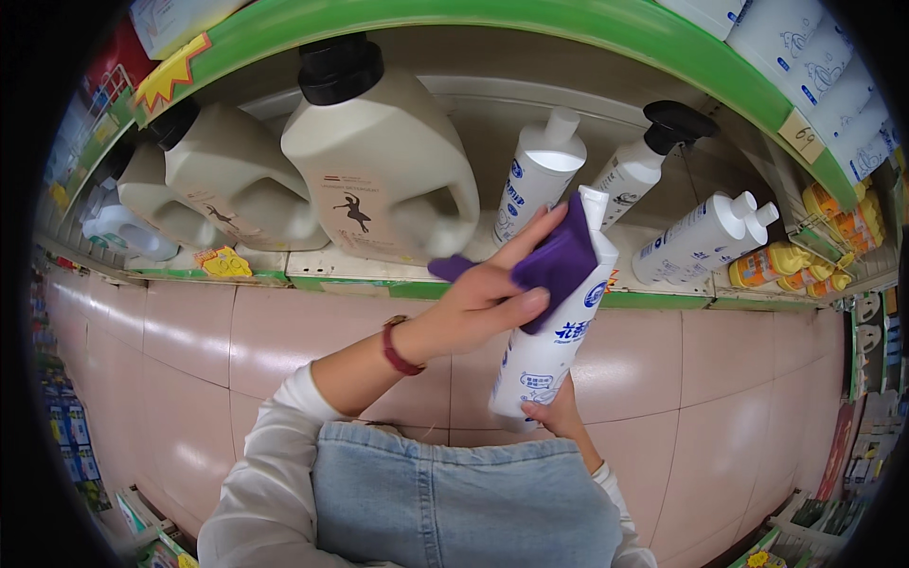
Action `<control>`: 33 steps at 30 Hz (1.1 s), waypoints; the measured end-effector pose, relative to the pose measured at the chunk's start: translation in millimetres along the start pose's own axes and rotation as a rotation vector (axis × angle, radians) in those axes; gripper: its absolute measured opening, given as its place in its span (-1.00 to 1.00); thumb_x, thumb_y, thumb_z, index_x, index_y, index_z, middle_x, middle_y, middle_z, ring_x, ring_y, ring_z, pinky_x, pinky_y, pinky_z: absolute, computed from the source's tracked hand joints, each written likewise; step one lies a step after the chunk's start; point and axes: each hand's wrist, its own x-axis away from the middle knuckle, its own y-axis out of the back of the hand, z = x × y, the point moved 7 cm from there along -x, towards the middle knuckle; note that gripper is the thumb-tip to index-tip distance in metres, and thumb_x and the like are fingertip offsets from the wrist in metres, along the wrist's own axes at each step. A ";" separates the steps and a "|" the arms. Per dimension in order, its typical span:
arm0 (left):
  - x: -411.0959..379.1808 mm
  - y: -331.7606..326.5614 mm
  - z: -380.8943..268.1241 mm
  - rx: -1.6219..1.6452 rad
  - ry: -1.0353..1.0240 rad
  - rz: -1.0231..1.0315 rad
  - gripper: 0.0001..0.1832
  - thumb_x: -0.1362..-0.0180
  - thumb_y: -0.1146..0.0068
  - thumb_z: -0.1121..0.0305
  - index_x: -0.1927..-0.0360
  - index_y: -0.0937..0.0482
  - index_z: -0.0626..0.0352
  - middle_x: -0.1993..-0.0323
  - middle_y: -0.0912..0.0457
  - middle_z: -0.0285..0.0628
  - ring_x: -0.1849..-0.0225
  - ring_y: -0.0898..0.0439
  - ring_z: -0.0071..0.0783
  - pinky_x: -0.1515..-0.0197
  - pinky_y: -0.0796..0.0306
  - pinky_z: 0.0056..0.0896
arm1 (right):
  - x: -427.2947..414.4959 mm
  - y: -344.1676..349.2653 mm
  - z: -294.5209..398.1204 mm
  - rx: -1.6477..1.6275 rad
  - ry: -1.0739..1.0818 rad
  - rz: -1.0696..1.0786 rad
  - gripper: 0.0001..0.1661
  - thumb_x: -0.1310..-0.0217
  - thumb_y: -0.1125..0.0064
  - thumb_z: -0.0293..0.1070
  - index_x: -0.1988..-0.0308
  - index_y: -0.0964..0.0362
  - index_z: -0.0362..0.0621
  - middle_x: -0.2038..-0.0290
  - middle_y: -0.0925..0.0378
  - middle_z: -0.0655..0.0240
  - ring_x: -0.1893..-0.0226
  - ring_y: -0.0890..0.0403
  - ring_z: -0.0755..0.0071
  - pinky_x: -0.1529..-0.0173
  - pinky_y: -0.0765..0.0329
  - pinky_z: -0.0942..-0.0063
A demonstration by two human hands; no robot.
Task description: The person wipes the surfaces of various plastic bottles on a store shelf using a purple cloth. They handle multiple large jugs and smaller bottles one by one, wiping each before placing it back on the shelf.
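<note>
My left hand [490, 298] wears a red band at the wrist and pinches a purple cloth [561, 273] against the upper side of a white plastic bottle [579, 334] with blue print. Around the bottle's lower end closes my right hand [561, 412], its thumb on the front. The bottle is tilted, its white cap up, held in front of the shelf. Behind it on the shelf stand a similar white bottle [543, 167] and a white spray bottle with a black trigger head [628, 174].
Large beige laundry detergent jugs [383, 170] fill the shelf's left part. More white bottles [692, 238] and yellow-capped orange bottles [767, 263] stand right. A green-edged upper shelf [497, 14] arches above. Pink floor tiles [319, 312] lie below; further shelving stands at both lower corners.
</note>
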 end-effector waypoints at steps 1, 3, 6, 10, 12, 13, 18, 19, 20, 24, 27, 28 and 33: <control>-7.0 -3.4 1.4 -0.077 -0.014 -0.087 -0.74 -0.10 0.07 0.34 0.24 -0.48 0.33 -0.27 0.22 0.05 -0.31 0.21 -0.10 -0.21 0.11 -0.29 | -2.0 -0.9 -0.1 0.037 0.007 0.009 -0.05 0.41 -0.34 -0.41 -0.05 0.01 -0.24 0.10 -0.32 0.25 0.12 -0.40 0.40 0.07 -0.38 0.44; -18.0 -8.6 1.6 -0.226 -0.045 -0.256 -0.69 -0.09 0.09 0.36 0.11 -0.43 0.32 -0.28 0.33 0.07 -0.30 0.21 -0.06 -0.22 0.13 -0.31 | -6.1 -1.2 -0.5 0.113 0.024 0.022 -0.06 0.40 -0.34 -0.41 -0.05 0.00 -0.25 0.10 -0.32 0.24 0.13 -0.40 0.41 0.07 -0.38 0.45; -10.4 -23.3 14.9 -0.372 0.064 -0.268 -0.55 -0.09 0.11 0.37 -0.07 -0.23 0.29 -0.26 0.37 0.13 -0.28 0.17 0.01 -0.22 0.09 -0.30 | -10.2 0.6 16.9 0.110 0.102 -0.058 -0.07 0.40 -0.32 -0.43 -0.04 0.00 -0.26 0.10 -0.31 0.24 0.13 -0.39 0.41 0.07 -0.37 0.47; 51.5 -65.3 61.3 -0.200 0.386 -0.103 -0.58 -0.15 0.19 0.31 -0.03 -0.15 0.36 -0.07 -0.12 0.16 -0.09 -0.16 0.01 -0.11 -0.08 -0.28 | -18.0 18.3 44.7 0.100 0.351 -0.160 -0.12 0.37 -0.26 -0.47 -0.04 0.00 -0.27 0.11 -0.31 0.26 0.14 -0.38 0.43 0.05 -0.34 0.51; 76.4 -76.8 74.2 -0.132 0.581 -0.004 -0.66 -0.19 0.24 0.30 0.07 -0.19 0.35 0.09 -0.29 0.07 0.06 -0.28 -0.14 0.00 -0.15 -0.31 | -19.6 27.0 49.2 0.048 0.322 -0.206 -0.17 0.32 -0.23 -0.48 -0.03 0.00 -0.27 0.13 -0.31 0.25 0.16 -0.39 0.44 0.09 -0.37 0.51; 85.9 -79.4 78.9 -0.138 0.672 0.021 -0.71 -0.20 0.26 0.30 0.12 -0.21 0.33 0.15 -0.32 0.01 0.13 -0.31 -0.25 0.05 -0.18 -0.34 | -19.5 29.9 51.3 0.051 0.302 -0.230 -0.18 0.31 -0.23 -0.48 -0.02 0.00 -0.27 0.14 -0.32 0.24 0.17 -0.40 0.44 0.10 -0.38 0.51; 84.7 -76.6 95.2 0.387 0.608 -0.519 -0.59 -0.21 0.27 0.10 -0.01 -0.25 0.18 0.10 -0.41 -0.15 0.05 -0.36 -0.34 -0.02 -0.18 -0.43 | -16.3 27.5 49.1 0.000 0.390 -0.316 -0.18 0.28 -0.26 -0.42 -0.02 0.00 -0.28 0.15 -0.32 0.23 0.18 -0.40 0.43 0.10 -0.38 0.50; 85.9 -83.1 103.1 0.694 0.737 -0.515 -0.57 -0.20 0.27 0.09 -0.03 -0.25 0.15 0.07 -0.40 -0.18 0.03 -0.35 -0.38 -0.03 -0.18 -0.44 | -16.1 26.0 48.1 0.016 0.402 -0.332 -0.18 0.27 -0.26 -0.41 -0.01 0.01 -0.28 0.15 -0.32 0.23 0.17 -0.40 0.42 0.09 -0.38 0.49; 84.2 -87.7 107.9 1.005 0.859 -0.501 -0.55 -0.20 0.26 0.07 -0.05 -0.25 0.12 0.04 -0.39 -0.21 0.01 -0.34 -0.41 -0.03 -0.19 -0.44 | -15.9 24.5 46.2 0.038 0.410 -0.345 -0.17 0.28 -0.27 -0.41 -0.02 0.01 -0.29 0.15 -0.32 0.23 0.16 -0.40 0.41 0.08 -0.37 0.48; 94.9 -89.9 113.1 1.215 1.130 -0.433 -0.56 -0.20 0.30 0.09 -0.06 -0.27 0.12 0.02 -0.41 -0.29 0.02 -0.41 -0.47 -0.01 -0.29 -0.39 | -12.1 11.0 40.9 0.086 0.436 -0.312 -0.12 0.32 -0.30 -0.41 -0.03 0.04 -0.29 0.14 -0.31 0.22 0.13 -0.38 0.37 0.02 -0.33 0.44; 104.0 -82.6 117.8 1.033 1.185 -0.521 -0.61 -0.20 0.27 0.15 0.01 -0.33 0.17 0.09 -0.46 -0.24 0.12 -0.47 -0.47 0.10 -0.36 -0.44 | -9.7 10.1 32.8 0.101 0.484 -0.275 -0.06 0.36 -0.34 -0.37 -0.04 0.05 -0.27 0.10 -0.30 0.19 0.09 -0.37 0.33 -0.01 -0.31 0.39; 105.9 -81.3 116.3 0.972 1.179 -0.564 -0.62 -0.20 0.26 0.17 0.02 -0.34 0.19 0.12 -0.47 -0.22 0.15 -0.47 -0.47 0.12 -0.37 -0.46 | -6.6 13.6 28.5 0.091 0.526 -0.282 -0.06 0.36 -0.34 -0.35 -0.04 0.05 -0.27 0.10 -0.30 0.18 0.08 -0.37 0.32 -0.02 -0.31 0.38; 116.4 -68.3 126.7 0.582 1.028 -0.597 -0.65 -0.21 0.27 0.21 0.19 -0.43 0.30 0.32 -0.52 -0.21 0.30 -0.48 -0.51 0.24 -0.35 -0.53 | -20.9 32.8 21.0 -0.126 0.436 -0.115 0.08 0.35 -0.39 -0.16 -0.09 0.14 -0.28 0.04 -0.22 0.15 0.05 -0.33 0.29 0.00 -0.33 0.39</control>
